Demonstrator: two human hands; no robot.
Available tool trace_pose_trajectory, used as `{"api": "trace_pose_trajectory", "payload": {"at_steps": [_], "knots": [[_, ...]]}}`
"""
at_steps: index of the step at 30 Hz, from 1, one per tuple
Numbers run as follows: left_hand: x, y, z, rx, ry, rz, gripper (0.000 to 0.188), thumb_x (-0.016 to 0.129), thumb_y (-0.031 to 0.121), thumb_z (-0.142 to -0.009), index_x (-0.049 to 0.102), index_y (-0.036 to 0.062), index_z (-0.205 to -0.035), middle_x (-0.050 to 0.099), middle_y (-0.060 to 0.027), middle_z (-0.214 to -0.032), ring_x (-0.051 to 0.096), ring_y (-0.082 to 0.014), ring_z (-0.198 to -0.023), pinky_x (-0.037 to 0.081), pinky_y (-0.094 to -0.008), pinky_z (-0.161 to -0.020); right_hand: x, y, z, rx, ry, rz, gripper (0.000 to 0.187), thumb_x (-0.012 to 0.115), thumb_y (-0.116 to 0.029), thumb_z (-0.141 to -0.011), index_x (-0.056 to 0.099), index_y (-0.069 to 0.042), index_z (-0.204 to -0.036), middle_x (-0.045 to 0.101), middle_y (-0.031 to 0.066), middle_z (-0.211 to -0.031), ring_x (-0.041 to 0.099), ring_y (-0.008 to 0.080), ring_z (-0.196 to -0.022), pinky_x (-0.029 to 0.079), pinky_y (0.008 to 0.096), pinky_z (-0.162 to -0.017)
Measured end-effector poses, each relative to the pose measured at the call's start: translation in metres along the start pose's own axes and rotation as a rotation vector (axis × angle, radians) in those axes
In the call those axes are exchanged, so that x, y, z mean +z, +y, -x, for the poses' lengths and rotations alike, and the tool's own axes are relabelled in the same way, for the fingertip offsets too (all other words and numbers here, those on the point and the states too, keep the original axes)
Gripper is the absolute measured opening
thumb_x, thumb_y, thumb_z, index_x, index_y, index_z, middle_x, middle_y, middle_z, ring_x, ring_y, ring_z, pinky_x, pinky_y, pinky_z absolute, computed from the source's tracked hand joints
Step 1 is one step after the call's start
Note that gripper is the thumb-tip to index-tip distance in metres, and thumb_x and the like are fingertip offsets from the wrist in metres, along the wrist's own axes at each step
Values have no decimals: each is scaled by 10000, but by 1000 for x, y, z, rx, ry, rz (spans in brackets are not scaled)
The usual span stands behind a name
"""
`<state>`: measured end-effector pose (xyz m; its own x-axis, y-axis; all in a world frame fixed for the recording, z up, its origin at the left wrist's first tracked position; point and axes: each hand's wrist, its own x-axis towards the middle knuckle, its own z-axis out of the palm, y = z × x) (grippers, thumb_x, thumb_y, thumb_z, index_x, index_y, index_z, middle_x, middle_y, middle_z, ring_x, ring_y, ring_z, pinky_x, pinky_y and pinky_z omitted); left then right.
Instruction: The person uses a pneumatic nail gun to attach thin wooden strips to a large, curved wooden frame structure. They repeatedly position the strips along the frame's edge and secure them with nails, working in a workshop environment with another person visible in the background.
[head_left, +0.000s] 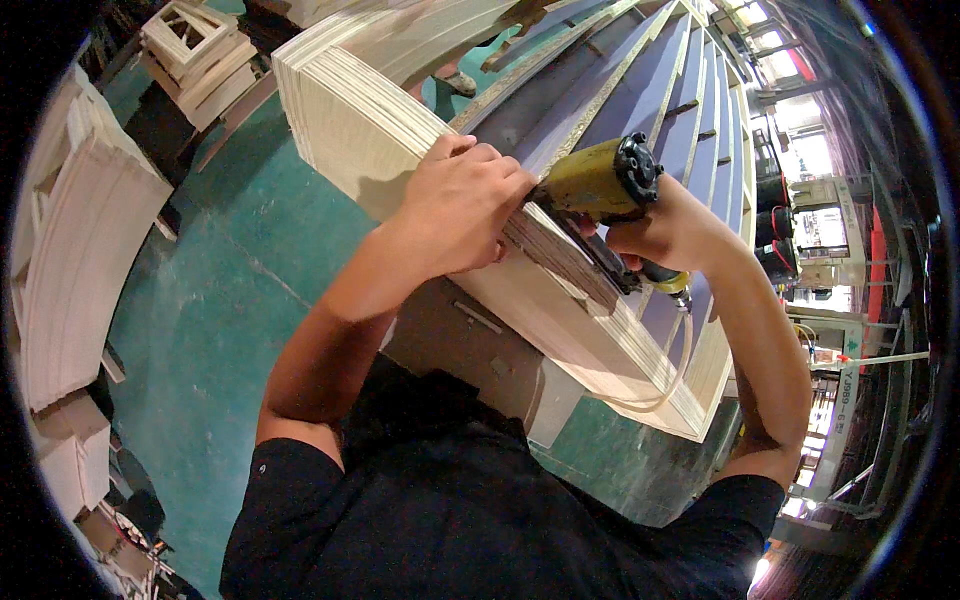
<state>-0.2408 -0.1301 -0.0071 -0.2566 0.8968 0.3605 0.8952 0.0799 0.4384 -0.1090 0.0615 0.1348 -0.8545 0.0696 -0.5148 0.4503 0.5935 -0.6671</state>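
My right hand (665,235) is wrapped round the grip of a yellow and black pneumatic nail gun (598,182). The gun's nose lies against the top edge of a pale layered plywood frame (375,135), close to my left hand (455,205). That left hand is closed over the same edge, its fingers curled over the top and partly hidden. A light air hose (683,360) runs from the gun's fitting and loops down across the frame's near corner. Behind the gun, wooden slats (600,85) and bluish panels stretch away inside the frame.
Curved plywood pieces (90,240) stand stacked at the far left. More wooden frames (195,55) are piled at the upper left. A brown board (460,335) lies below the frame, on the green floor (215,330). Metal racking and bright windows line the right side.
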Motion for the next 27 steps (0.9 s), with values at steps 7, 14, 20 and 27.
{"api": "trace_pose_trajectory", "payload": {"at_steps": [7, 14, 20, 27], "knots": [[6, -2, -1, -12, 7, -8, 779, 917, 256, -575, 626, 132, -1287, 649, -19, -1251, 591, -214, -1242, 357, -445, -1133, -3, -4, 1, 60, -17, 46, 372, 782, -102, -869, 667, -70, -1222, 698, 7, -878, 604, 90, -680, 491, 289, -568], [5, -2, 1, -6, 28, 9, 764, 916, 255, -569, 627, 132, -1266, 644, -18, -1247, 590, -214, -1234, 356, -446, -1133, -1, 1, 0, 48, -8, 4, 327, 782, -95, -869, 671, -60, -1175, 682, 2, -824, 593, 89, -643, 473, 284, -544], [7, -3, 1, 29, 93, -42, 656, 904, 281, -606, 667, 148, -1203, 667, -13, -1183, 609, -202, -1183, 367, -426, -1114, -1, -3, 0, 66, -20, 4, 340, 738, -52, -855, 653, -38, -1184, 680, 10, -854, 595, 97, -625, 479, 282, -535], [7, -2, 0, -10, 20, 19, 809, 947, 267, -552, 615, 136, -1278, 643, -24, -1266, 589, -223, -1241, 353, -453, -1139, -2, -6, 1, 114, -31, 30, 348, 681, 22, -828, 631, -14, -1170, 696, 18, -923, 617, 112, -631, 515, 285, -551]]}}
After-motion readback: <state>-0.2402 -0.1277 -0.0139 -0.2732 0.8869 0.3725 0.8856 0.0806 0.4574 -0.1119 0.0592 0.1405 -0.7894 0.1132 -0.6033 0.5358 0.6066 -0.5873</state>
